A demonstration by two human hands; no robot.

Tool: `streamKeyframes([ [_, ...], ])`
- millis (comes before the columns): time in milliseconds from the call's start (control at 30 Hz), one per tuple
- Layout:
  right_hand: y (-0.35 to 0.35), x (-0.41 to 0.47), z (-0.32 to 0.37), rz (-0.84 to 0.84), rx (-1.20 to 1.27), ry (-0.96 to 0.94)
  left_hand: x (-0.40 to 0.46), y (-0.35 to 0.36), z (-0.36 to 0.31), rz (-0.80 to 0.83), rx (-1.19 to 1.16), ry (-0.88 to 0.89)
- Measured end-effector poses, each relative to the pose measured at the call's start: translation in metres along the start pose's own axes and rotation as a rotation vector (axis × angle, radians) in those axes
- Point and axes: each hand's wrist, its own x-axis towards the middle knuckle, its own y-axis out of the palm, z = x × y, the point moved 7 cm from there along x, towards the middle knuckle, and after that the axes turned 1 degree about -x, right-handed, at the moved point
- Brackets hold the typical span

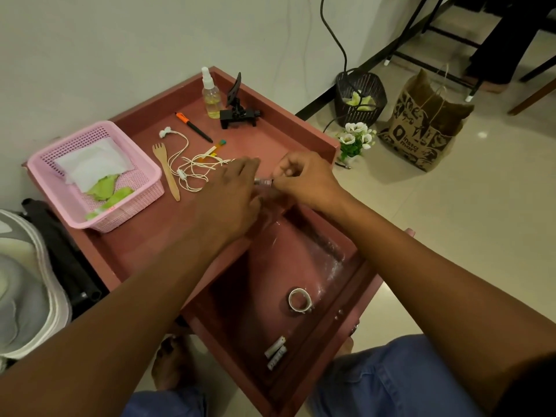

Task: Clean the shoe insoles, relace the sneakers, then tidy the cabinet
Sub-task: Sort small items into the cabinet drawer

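My right hand (304, 179) pinches one end of a small silver-and-pink object (264, 182) above the front right of the reddish cabinet top (180, 236). My left hand (231, 194) lies beside it with blurred fingers stretched toward a tangled white earphone cable (192, 167); its palm side is hidden. Crinkled clear plastic (272, 212) shows under both hands. The open drawer (346, 296) below holds a tape roll (298, 300) and two batteries (276, 355).
On the top are a pink basket (144, 188) with white and green cloths, a wooden fork (167, 173), a pen (194, 127), a spray bottle (210, 96) and a black phone holder (237, 111). A grey shoe (24, 281) lies at left. On the floor are a black bin (361, 97), flowers (356, 139) and a paper bag (421, 124).
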Motion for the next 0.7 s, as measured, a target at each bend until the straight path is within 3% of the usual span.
streamKeyframes([
  [67, 0.005, -0.010, 0.002, 0.113, 0.123, -0.018, -0.007, -0.009, -0.010, -0.017, -0.016, 0.076],
  [233, 0.010, -0.025, -0.004, 0.214, 0.201, -0.012, -0.050, -0.022, -0.025, 0.042, -0.140, 0.166],
  [367, 0.006, -0.028, -0.004, 0.047, -0.156, -0.207, -0.095, 0.003, -0.022, 0.167, 0.009, 0.159],
  [467, 0.021, -0.033, -0.002, 0.141, -0.452, -0.390, -0.128, 0.034, -0.028, 0.300, 0.022, 0.111],
  [700, 0.037, -0.033, -0.008, 0.190, -0.617, -0.462, -0.159, 0.100, -0.026, 0.533, 0.213, -0.069],
])
